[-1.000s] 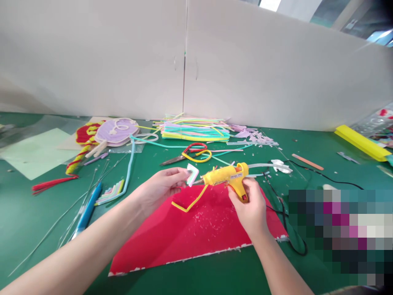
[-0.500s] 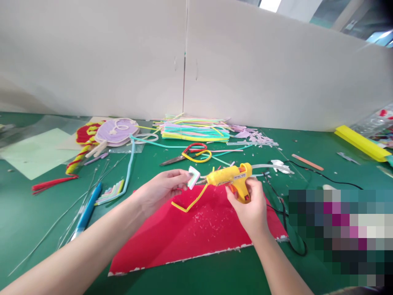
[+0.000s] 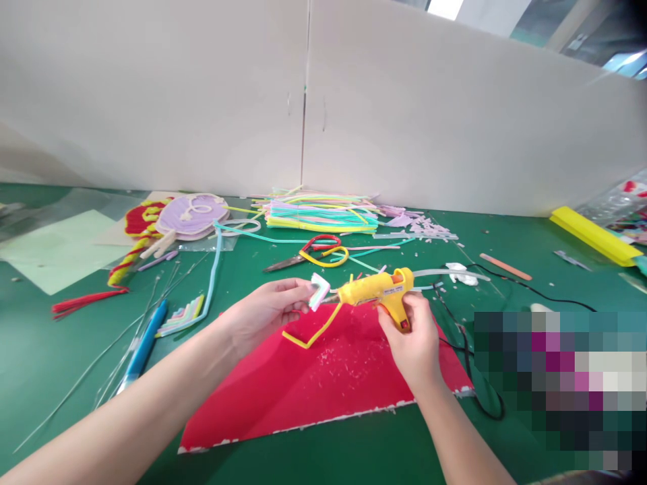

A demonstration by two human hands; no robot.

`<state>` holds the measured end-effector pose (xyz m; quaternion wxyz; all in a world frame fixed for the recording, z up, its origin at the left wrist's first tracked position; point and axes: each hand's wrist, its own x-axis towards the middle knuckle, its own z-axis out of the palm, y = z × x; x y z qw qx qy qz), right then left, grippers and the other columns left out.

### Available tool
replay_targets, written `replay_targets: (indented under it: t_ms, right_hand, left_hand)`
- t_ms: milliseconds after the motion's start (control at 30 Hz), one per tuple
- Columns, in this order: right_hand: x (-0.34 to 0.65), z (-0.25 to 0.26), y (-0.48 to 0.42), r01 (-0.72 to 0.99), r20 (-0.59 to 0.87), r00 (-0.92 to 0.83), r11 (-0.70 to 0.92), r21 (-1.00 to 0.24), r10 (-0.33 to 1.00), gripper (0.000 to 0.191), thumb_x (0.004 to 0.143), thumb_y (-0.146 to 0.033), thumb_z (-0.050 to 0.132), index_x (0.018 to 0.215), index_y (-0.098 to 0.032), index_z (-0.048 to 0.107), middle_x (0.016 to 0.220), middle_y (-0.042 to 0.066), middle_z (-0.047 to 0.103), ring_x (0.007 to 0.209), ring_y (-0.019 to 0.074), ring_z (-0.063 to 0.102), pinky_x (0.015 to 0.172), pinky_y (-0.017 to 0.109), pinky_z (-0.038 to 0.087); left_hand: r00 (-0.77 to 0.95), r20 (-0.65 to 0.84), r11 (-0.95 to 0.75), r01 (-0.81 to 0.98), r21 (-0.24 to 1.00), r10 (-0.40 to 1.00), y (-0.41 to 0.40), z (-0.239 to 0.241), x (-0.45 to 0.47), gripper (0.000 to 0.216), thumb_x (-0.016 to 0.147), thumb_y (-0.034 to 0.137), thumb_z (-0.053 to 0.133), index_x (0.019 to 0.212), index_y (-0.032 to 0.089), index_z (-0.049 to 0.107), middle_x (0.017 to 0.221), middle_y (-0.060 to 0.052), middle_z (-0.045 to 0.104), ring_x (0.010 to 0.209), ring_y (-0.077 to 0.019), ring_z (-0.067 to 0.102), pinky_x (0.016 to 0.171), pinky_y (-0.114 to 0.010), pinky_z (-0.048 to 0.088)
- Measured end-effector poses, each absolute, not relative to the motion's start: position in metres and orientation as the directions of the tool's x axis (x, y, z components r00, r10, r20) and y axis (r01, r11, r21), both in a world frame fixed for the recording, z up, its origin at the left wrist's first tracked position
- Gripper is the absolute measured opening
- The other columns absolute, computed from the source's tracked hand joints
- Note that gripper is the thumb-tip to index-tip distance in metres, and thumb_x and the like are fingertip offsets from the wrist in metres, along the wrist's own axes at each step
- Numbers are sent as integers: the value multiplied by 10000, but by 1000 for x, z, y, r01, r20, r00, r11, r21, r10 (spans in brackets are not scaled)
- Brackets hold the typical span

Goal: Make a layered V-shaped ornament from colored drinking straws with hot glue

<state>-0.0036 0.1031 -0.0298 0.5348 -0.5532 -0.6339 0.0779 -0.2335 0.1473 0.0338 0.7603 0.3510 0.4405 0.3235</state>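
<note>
Between the fingertips of my left hand (image 3: 275, 303) is a small folded bundle of pastel pipe cleaners (image 3: 319, 292), bent into a V. My right hand (image 3: 417, 340) grips the handle of a yellow hot glue gun (image 3: 377, 289), whose nozzle points left at the bundle, very close to it; whether they touch I cannot tell. A clear glue stick (image 3: 455, 273) sticks out of the gun's back. Below the nozzle a bent yellow pipe cleaner (image 3: 308, 345) rests over the red sheet (image 3: 323, 404).
Scissors (image 3: 308, 256) with red and yellow handles lie behind my hands. Farther back is a pile of pastel pipe cleaners (image 3: 318, 215). At the left are a purple fan-shaped craft piece (image 3: 189, 215) and a blue pen (image 3: 146, 347). A black cord (image 3: 468, 364) curls at the right.
The glue gun has shifted very slightly to the left, and my right fingers have moved a little at its trigger. My left hand still holds the bundle in the same spot.
</note>
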Motion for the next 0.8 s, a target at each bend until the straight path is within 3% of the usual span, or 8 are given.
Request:
replay_targets:
  t_ms: [800]
  right_hand:
    - [-1, -30, 104, 626, 588, 241, 340, -702, 772, 225, 779, -211, 595, 963, -212, 464, 954, 64, 556, 796, 177, 599, 623, 288, 515]
  left_hand:
    - [425, -433, 537, -161, 828, 795, 147, 34, -235, 175, 714, 281, 717, 701, 136, 620, 666, 18, 544, 576, -53, 437, 558, -165, 352]
